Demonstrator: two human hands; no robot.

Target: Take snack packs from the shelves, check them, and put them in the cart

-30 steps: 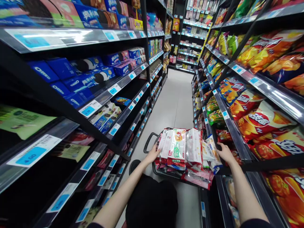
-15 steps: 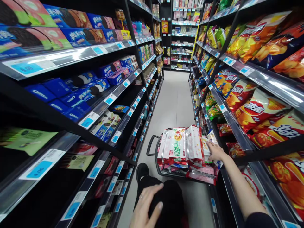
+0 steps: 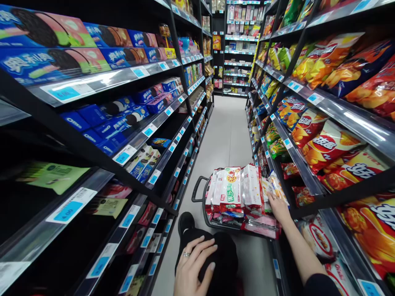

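A black basket (image 3: 204, 205) with a loop handle stands on the floor, heaped with snack packets. On top lie a red-and-white packet with green lettering (image 3: 231, 195) and a white packet (image 3: 251, 190) beside it. At the basket's right side, my right hand (image 3: 279, 207) has its fingers curled down on a white-and-yellow snack bag (image 3: 276, 186); the fingertips are partly hidden. My left hand (image 3: 196, 259), with a ring on one finger, rests on my black-trousered knee (image 3: 225, 255), fingers stretched out and holding nothing.
Shelves with blue cookie boxes (image 3: 77, 61) and green packets (image 3: 58, 174) line the left side. Chip bags (image 3: 330, 144) fill the right shelves, close to my right arm. A grey floor aisle (image 3: 230, 127) runs ahead to a back shelf (image 3: 239, 51).
My left hand has settled flatter on my knee. My right hand has shifted slightly left and down, its fingers more curled onto the bag. The view has turned slightly left.
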